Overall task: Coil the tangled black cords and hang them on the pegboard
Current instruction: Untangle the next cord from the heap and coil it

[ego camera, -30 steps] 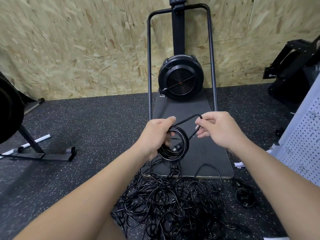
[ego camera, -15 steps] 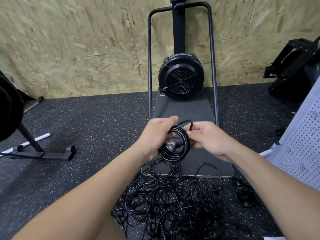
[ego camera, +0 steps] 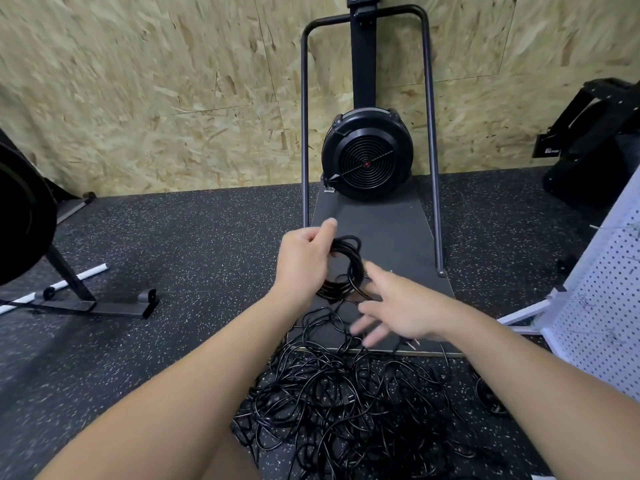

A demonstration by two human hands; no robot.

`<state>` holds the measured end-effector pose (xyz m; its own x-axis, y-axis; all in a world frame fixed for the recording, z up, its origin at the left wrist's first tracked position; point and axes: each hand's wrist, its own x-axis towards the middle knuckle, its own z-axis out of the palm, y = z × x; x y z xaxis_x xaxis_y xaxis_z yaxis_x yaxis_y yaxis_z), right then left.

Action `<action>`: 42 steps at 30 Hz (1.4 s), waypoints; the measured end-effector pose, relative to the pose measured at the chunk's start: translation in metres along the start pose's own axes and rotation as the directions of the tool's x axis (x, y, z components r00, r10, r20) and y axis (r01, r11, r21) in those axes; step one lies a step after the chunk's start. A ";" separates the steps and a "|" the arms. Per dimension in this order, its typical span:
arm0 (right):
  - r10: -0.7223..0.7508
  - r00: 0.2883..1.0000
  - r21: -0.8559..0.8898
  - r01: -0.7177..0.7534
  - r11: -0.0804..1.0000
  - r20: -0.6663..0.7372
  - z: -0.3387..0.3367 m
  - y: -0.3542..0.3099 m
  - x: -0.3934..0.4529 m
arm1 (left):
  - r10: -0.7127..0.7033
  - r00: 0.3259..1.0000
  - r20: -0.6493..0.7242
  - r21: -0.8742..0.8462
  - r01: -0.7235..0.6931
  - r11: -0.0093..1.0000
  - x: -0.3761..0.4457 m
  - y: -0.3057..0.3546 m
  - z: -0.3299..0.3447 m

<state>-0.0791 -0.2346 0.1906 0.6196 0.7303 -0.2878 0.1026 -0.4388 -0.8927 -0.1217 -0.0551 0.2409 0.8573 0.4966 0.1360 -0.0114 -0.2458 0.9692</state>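
My left hand (ego camera: 304,258) grips a coiled black cord (ego camera: 349,268), holding the loops upright in front of me. My right hand (ego camera: 391,306) hovers just below and right of the coil, fingers spread and blurred, holding nothing. Beneath both hands a big tangle of black cords (ego camera: 346,403) lies on the floor. A white pegboard (ego camera: 602,292) leans at the right edge. One small coiled cord (ego camera: 490,396) lies on the floor near its foot.
A black fan machine (ego camera: 367,157) with a tall metal frame stands on a dark platform (ego camera: 388,223) against the chipboard wall. A weight-bench stand (ego camera: 79,296) sits at left, black equipment (ego camera: 595,140) at right. The floor is speckled rubber.
My right hand let go of the cord's end at the coil and dropped down and right, fingers opening. The left hand lifted the coil a little.
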 end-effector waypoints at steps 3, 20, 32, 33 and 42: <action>-0.092 0.994 -0.397 0.062 0.916 -0.058 0.007 0.003 -0.003 | -0.100 0.984 -0.149 -0.152 0.077 0.985 0.014 0.002 -0.012; -0.116 0.822 0.336 0.351 0.874 -0.557 0.037 -0.022 0.003 | -0.430 0.901 0.053 -0.755 0.318 0.573 0.002 -0.011 0.009; -0.145 0.892 -0.361 -0.022 0.932 -0.428 -0.025 -0.023 -0.008 | 0.100 0.992 0.074 0.132 -0.109 0.985 0.006 -0.028 -0.008; -0.150 0.911 -0.420 -0.028 0.907 -0.385 -0.026 -0.023 -0.012 | 0.164 0.971 0.172 0.232 -0.202 0.952 0.005 -0.024 -0.011; -0.219 0.914 -0.432 0.053 0.900 -0.343 -0.025 -0.029 -0.022 | 0.023 0.939 0.342 0.246 -0.113 0.963 -0.016 -0.020 0.015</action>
<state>-0.0761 -0.2510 0.2317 0.8103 0.5837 0.0510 0.4617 -0.5826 -0.6689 -0.1278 -0.0705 0.2161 0.9812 0.1756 0.0800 0.0183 -0.4976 0.8672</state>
